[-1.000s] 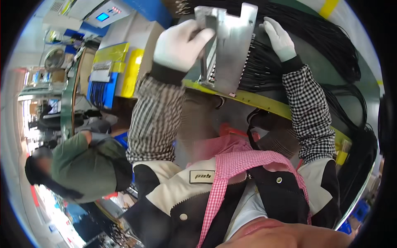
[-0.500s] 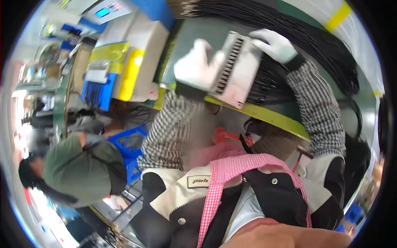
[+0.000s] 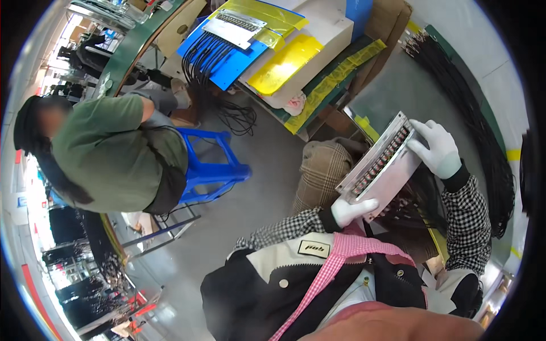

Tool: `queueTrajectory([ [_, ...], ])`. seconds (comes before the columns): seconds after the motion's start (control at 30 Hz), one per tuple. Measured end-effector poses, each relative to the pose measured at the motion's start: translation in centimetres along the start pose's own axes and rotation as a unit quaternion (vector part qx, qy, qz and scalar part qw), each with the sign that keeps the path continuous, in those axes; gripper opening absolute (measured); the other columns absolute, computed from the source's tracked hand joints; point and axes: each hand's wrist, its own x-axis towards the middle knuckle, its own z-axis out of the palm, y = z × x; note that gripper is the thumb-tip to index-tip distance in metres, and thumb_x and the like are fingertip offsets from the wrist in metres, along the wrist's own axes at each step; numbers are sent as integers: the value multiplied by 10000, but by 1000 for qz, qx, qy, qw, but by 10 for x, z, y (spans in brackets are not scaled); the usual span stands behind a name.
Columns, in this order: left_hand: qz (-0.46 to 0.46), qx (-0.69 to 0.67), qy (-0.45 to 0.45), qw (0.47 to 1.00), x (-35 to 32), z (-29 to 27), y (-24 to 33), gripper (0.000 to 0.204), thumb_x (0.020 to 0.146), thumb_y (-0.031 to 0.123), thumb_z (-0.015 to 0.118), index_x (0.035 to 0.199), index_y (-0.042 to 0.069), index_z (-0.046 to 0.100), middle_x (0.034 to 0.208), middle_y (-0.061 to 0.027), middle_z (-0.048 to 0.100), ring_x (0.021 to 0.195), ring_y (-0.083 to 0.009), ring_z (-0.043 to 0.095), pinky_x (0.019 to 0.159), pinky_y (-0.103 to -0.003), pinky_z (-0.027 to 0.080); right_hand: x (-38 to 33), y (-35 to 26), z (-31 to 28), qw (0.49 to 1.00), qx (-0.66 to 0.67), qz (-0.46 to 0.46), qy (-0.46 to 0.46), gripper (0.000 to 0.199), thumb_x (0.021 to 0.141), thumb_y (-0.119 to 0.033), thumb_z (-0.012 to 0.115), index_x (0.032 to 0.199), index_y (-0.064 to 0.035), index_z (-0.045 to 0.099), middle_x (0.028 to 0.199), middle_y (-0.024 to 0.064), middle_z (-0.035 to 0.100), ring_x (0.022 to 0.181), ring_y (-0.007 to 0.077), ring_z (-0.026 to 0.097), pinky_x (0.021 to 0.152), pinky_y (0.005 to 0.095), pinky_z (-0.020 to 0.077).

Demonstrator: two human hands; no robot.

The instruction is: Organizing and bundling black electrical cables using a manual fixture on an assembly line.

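A long silver metal plate with a row of slots or connectors is held at a slant near the front of my body. My left hand, in a white glove, grips its lower end with the thumb lying on top. At the upper end my white-gloved right hand holds the edge between thumb and fingers. Black cables bunch beside and under the plate, partly hidden by it. Whether they are joined to it I cannot tell.
A long bundle of black cables runs along the green table's far right. On the far left workbench, a similar slotted plate with black cables lies on a blue board. A person sits on a blue stool at left.
My view has swung left. The plate has come nearer my body and tilted more. My left hand has shifted from the plate's side to its lower end; the right stays at the upper end.
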Motion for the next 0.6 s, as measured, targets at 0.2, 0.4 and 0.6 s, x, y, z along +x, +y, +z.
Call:
queueTrajectory([
  [0.2,-76,-70,-67,992,-15,-59,29,544,854,85,641,1350,34,424,1311,-97,517,1133,-194,530,976,-299,419,146,-90,-4,964,41,-164,205,552,808,-364,629,1247,-47,522,1123,131,595,946,274,596,832,336,479],
  [0.4,-117,-24,-93,989,-16,-65,21,538,865,112,635,1360,59,430,1326,-79,514,1123,-175,536,971,-292,420,337,-194,65,967,-7,-113,230,1127,603,-807,575,1399,-48,334,1323,235,453,1227,349,464,1017,449,388],
  [0.6,-116,-20,-130,985,-14,-84,-12,527,863,143,648,1342,54,447,1292,-85,537,1107,-172,536,963,-293,425,369,-255,66,988,-74,-29,135,1001,631,-736,600,1359,-74,417,1329,208,458,1122,362,509,965,451,405],
])
